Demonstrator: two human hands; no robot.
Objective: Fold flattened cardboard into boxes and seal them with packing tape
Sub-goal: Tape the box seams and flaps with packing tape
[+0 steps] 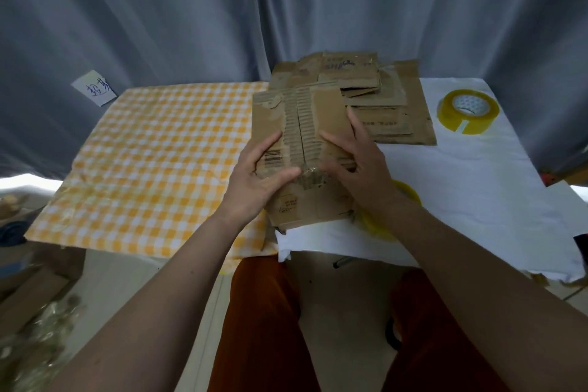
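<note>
Holding a folded cardboard box point(305, 149) at the centre of the frame, both hands press against its upper face. The left hand point(257, 178) lies on the left half, fingers point(270, 145) straight and thumb laid over the barcode label toward the centre seam. The right hand point(359, 165) lies on the right half, fingers point(354, 124) extended and spread flat; neither hand is clenched. A patch of clear packing tape point(313, 175) sits on the box edge between the thumbs. The box stands over the boundary between a yellow checked cloth point(152, 162) on the left and a white cloth point(477, 175) on the right of the surface. Behind the box, in the upper centre, lies a stack of flattened cardboard point(381, 99). A tape roll point(467, 111) rests at the upper right. A second yellow roll point(404, 197) is mostly hidden behind the right wrist. A grey curtain point(191, 25) fills the background.
</note>
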